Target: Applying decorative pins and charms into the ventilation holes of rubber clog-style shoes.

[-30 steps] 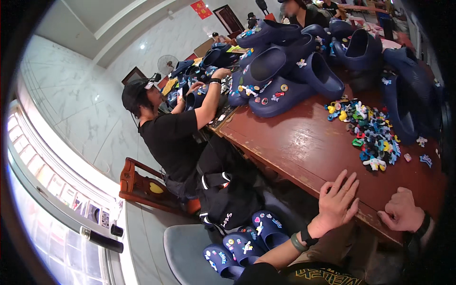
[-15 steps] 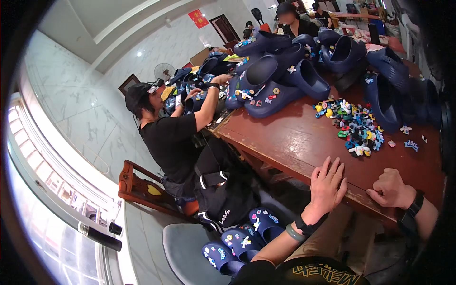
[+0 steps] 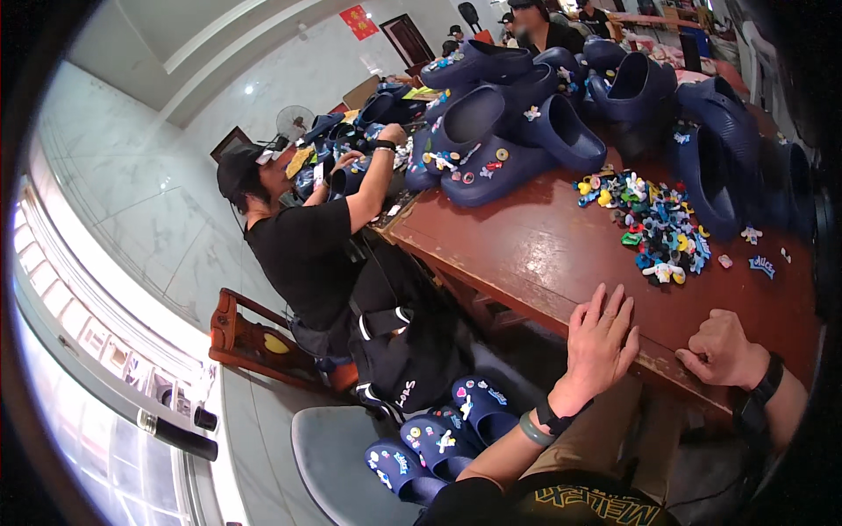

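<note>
My left hand [image 3: 601, 340] lies flat at the near edge of the red-brown table [image 3: 517, 241], fingers stretched out and holding nothing. To its right my right hand [image 3: 724, 349] rests on the table edge as a loose fist; nothing shows in it. Beyond my hands lies a heap of small colourful shoe charms [image 3: 653, 223]. A white charm [image 3: 752, 235], a pink charm [image 3: 724, 261] and a blue letter-shaped charm [image 3: 762, 266] lie apart at the right. Behind the heap, navy clogs [image 3: 500, 171] are piled up, several with charms on them.
At the table's left side a person in black [image 3: 298, 254] handles clogs. More decorated clogs [image 3: 430, 445] stand on a grey chair [image 3: 320, 456] beside my left arm. A black bag [image 3: 408, 359] hangs near a wooden chair [image 3: 254, 342]. Another person [image 3: 548, 35] is across the table.
My view has shifted slightly; both my hands keep their places and shapes. The person at the left has moved the raised hand a little away from the near clog pile.
</note>
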Demonstrator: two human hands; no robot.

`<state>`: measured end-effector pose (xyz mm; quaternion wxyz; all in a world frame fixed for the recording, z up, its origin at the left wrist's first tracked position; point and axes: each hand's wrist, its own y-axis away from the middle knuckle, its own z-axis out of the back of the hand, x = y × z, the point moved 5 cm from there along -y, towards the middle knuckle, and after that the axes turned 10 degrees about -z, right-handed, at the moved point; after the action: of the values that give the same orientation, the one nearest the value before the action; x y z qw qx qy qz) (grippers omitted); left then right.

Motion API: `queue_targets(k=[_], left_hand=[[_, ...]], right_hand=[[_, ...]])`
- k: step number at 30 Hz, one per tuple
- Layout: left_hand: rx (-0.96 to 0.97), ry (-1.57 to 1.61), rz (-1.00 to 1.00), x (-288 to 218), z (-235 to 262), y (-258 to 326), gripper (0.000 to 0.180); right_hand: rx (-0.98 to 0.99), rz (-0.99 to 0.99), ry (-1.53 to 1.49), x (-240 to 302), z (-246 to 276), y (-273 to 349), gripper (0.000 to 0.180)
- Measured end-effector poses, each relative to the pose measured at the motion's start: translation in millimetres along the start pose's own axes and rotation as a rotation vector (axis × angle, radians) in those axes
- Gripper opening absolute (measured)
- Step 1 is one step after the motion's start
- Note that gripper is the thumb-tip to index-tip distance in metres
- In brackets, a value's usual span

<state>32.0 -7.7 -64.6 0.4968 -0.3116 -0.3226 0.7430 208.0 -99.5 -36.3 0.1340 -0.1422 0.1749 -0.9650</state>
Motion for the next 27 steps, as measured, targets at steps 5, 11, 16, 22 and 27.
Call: queue_targets(k=[5, 11, 16, 22, 27], left_hand=[[0.012, 0.003, 0.009, 0.1, -4.1, 1.0, 0.038], [0.024, 0.019, 0.022, -0.9, -3.2, -0.8, 0.038], [0.022, 0.011, 0.026, 1.5, 2.0, 1.9, 0.038], [0.031, 0.021, 0.018, 4.4, 0.6, 2.2, 0.04], [0.156, -0.044, -0.004, 0.5, -5.6, -1.6, 0.038]], right_hand=[[0.016, -0.004, -0.011, -1.3, 0.3, 1.2, 0.036], [0.003, -0.001, -0.024, -0.6, 3.3, 1.3, 0.037], [0.012, 0.005, -0.03, 3.0, -0.5, -1.5, 0.036], [-0.002, -0.01, -0.004, 2.9, -1.0, -2.3, 0.035], [-0.03, 0.129, -0.033, -0.6, 1.0, 2.6, 0.037]])
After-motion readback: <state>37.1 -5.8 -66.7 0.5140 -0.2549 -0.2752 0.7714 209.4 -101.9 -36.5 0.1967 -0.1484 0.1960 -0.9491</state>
